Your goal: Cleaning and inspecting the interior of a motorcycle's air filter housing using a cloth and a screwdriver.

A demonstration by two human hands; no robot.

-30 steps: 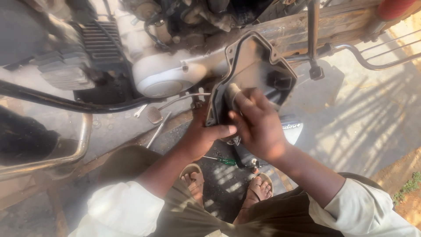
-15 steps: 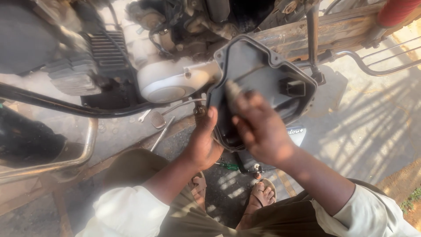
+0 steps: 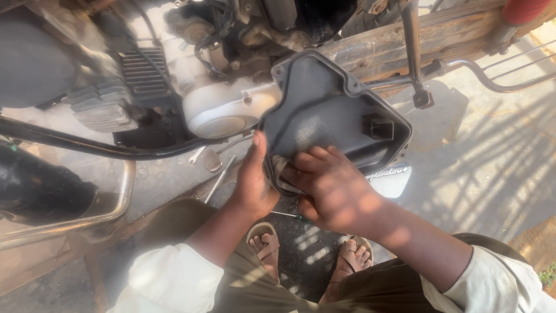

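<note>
While both hands [image 3: 289, 185] stay gripping, the cover [image 3: 330, 110] has risen nearer.

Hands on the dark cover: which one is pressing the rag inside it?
The right hand presses the rag into the dark cover. The left hand only grips the cover's rim, thumb along the edge.

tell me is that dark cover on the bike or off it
Off: the dark cover is held clear of the engine, hollow side up, left hand gripping its edge, right hand inside.
</note>
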